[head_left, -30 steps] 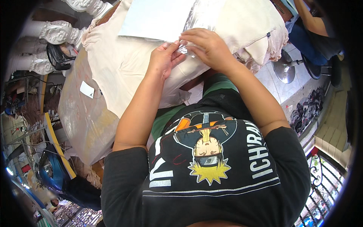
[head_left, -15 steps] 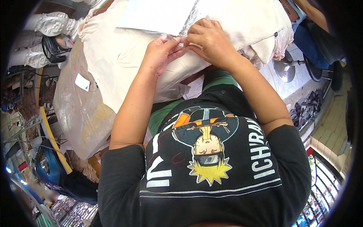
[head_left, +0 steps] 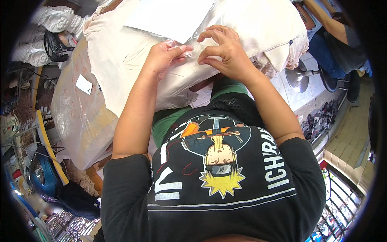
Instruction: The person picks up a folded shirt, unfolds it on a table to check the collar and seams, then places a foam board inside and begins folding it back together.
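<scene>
Pale cream cloth covers the surface before me, and a clear plastic bag with a white sheet in it lies on top. At the bag's near corner, my left hand pinches the crinkled plastic between thumb and fingers. Just to its right hovers my right hand, its fingers curved and spread apart with nothing visible between them. The far part of the bag runs out of the picture at the top.
Left of the cloth, clear sheeting drapes a bulky thing, with a white tag on it. White ornate pieces and a black bag stand farther left. At right are another person's arm, a round metal base and dark scraps.
My right hand has let go of the plastic, spread its fingers and drawn slightly right, away from the left. My left hand keeps its pinch, shifted a little left.
</scene>
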The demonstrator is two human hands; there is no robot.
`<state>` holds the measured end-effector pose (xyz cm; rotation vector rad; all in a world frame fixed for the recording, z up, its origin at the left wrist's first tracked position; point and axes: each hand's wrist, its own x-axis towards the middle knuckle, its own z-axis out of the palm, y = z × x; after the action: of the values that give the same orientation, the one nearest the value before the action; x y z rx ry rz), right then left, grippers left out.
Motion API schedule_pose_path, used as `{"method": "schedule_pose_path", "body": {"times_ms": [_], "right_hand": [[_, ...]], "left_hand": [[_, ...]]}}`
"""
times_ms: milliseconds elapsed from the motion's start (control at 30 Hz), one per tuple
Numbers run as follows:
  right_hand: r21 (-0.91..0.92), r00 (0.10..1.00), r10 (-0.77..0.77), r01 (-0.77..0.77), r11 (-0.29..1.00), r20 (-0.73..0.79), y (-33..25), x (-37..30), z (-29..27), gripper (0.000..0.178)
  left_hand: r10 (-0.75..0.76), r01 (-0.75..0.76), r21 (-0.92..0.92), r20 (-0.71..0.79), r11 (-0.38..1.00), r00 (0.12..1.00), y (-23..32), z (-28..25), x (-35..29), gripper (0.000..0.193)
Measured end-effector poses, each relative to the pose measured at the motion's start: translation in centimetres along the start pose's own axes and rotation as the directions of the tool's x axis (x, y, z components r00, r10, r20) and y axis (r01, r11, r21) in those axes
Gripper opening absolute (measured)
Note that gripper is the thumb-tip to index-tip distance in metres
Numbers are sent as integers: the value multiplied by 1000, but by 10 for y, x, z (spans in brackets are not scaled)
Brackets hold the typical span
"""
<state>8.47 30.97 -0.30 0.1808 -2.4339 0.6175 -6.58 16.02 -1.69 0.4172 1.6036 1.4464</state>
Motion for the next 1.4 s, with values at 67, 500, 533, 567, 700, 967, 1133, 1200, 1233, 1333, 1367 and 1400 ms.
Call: {"method": "schedule_pose_path", "body": {"times_ms": [67, 500, 533, 567, 700, 967, 1133, 1200, 1233, 1333, 1367, 1400], "right_hand": [[26, 999, 15, -16, 1000, 42, -2, -1, -4, 13], [289, 949, 299, -315, 904, 98, -5, -30, -17, 14], [338, 926, 372, -368, 866, 55, -4, -29, -21, 14], [389, 896, 445, -415, 822, 17, -2, -27, -26, 15], [413, 792, 603, -582, 700, 95, -2, -14, -37, 22], [-392, 678, 629, -497, 774, 381, -29, 52, 10, 55], [-124, 692, 603, -610, 782, 397, -17, 31, 21, 29], [-76, 669, 622, -653, 753, 407, -18, 28, 19, 29], [-51, 655, 633, -677, 735, 413, -18, 26, 19, 28], [-100, 671, 642, -659, 746, 370, -21, 20, 14, 28], [-123, 667, 655, -662, 740, 355, -21, 15, 12, 28], [-146, 662, 668, -664, 733, 340, -19, 8, 9, 28]], "left_hand": [[-4, 5, 11, -40, 1000, 999, -2, -7, 0, 15], [-64, 83, 161, -117, 983, 991, -7, -45, -24, 40], [-53, 77, 202, -119, 976, 991, -6, -45, -28, 46], [15, 71, 423, -198, 903, 980, -5, -43, -34, 50], [493, 17, 869, -297, 495, 818, -6, -30, -52, 62], [515, -274, 936, 126, 222, 848, -28, 9, -43, 74], [393, -404, 835, 252, 374, 884, -3, -20, -35, 57], [522, -456, 832, 249, 315, 816, 3, -20, -16, 55], [580, -478, 831, 249, 284, 776, 6, -18, -5, 54], [543, -333, 940, 242, 75, 804, -21, 1, 22, 52], [510, -277, 961, 232, 13, 829, -26, 7, 26, 52], [502, -237, 971, 201, 9, 841, -30, 10, 29, 51]]}}
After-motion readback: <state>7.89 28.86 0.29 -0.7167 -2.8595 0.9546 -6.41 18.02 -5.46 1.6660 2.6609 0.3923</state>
